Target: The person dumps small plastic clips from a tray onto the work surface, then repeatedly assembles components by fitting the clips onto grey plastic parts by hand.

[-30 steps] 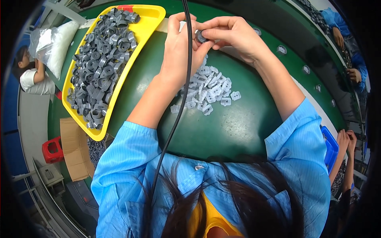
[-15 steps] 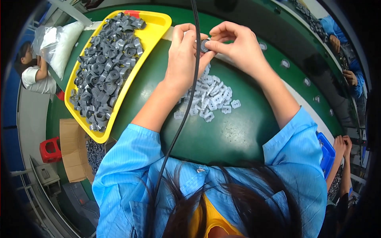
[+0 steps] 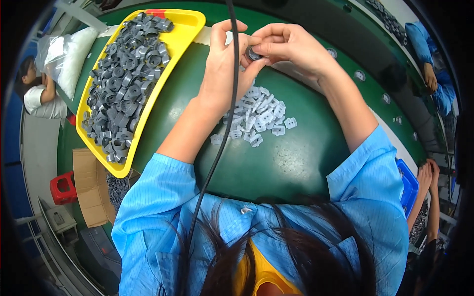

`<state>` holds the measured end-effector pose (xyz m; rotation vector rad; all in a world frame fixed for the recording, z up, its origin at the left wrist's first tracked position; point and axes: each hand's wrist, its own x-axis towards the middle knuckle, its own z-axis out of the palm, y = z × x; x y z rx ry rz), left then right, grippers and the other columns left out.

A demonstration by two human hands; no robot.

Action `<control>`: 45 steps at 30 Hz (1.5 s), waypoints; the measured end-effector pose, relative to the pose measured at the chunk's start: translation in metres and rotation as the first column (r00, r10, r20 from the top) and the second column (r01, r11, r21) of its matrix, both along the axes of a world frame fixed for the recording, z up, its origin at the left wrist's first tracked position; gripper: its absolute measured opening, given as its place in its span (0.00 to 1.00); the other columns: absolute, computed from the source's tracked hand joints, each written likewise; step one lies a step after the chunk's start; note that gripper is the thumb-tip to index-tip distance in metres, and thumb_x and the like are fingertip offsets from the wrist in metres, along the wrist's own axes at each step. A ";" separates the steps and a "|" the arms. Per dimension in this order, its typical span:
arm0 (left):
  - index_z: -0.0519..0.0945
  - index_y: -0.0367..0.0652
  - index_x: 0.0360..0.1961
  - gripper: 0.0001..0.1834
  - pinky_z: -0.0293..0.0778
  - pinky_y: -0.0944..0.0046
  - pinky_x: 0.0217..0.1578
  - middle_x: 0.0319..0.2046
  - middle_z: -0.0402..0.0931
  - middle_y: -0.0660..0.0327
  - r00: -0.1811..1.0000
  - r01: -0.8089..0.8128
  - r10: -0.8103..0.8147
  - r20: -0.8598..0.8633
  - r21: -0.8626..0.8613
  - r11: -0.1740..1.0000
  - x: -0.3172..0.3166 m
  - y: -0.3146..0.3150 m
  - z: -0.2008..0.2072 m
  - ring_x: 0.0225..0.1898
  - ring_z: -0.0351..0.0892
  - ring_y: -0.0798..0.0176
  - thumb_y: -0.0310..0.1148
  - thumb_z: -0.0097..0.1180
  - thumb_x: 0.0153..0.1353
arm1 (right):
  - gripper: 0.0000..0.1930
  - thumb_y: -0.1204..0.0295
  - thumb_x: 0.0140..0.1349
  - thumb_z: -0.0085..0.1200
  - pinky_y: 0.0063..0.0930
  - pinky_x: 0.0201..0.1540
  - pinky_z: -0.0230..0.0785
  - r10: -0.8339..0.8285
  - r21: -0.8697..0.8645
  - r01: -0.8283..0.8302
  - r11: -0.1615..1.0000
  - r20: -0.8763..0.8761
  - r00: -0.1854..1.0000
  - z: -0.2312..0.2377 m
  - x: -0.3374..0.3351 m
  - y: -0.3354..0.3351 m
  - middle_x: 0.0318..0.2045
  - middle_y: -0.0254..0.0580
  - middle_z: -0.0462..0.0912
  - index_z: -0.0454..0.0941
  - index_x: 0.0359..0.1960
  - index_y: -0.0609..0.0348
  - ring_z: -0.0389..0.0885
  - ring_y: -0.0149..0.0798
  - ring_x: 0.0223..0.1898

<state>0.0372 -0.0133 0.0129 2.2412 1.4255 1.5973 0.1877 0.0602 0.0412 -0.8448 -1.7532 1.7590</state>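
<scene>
A dark grey round part (image 3: pixel 254 54) sits at the upper middle of the frame, where both hands' fingertips meet; fingers cover too much to tell its long axis. The left hand (image 3: pixel 219 66) clasps it from the left, the right hand (image 3: pixel 295 51) pinches its right side. Pale translucent pieces (image 3: pixel 267 117) lie just below, nearer the left hand; a yellow tray (image 3: pixel 185 30) fills the upper left

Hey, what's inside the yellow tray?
A heap of small grey parts, some ring-shaped, fills most of the yellow tray. Whatever lies beneath the heap is covered and can't be seen.
</scene>
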 end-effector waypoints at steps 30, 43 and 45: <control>0.76 0.48 0.44 0.21 0.69 0.51 0.49 0.47 0.71 0.53 0.704 -0.538 0.414 -0.577 -0.051 0.842 -0.064 0.031 0.032 0.50 0.69 0.45 0.25 0.58 0.44 | 0.18 0.73 0.51 0.57 0.22 0.45 0.68 -0.521 0.385 0.475 0.791 0.015 0.854 -0.044 0.039 0.063 0.36 0.38 0.78 0.75 0.45 0.66 0.76 0.31 0.38; 0.71 0.43 0.53 0.29 0.69 0.54 0.50 0.52 0.70 0.48 0.529 -0.628 0.183 -0.829 -0.237 0.742 -0.168 0.072 0.012 0.53 0.71 0.49 0.53 0.51 0.59 | 0.16 0.70 0.57 0.54 0.19 0.37 0.65 -0.347 0.279 0.337 0.899 -0.014 0.938 -0.027 0.018 0.047 0.34 0.30 0.78 0.74 0.46 0.61 0.73 0.24 0.35; 0.72 0.45 0.48 0.25 0.73 0.51 0.44 0.47 0.74 0.52 0.543 -0.585 0.233 -0.807 -0.164 0.794 -0.160 0.064 0.013 0.46 0.76 0.49 0.52 0.50 0.59 | 0.13 0.69 0.57 0.54 0.19 0.37 0.66 -0.312 0.284 0.302 0.910 -0.011 0.950 -0.029 0.016 0.039 0.32 0.30 0.78 0.76 0.42 0.62 0.74 0.24 0.33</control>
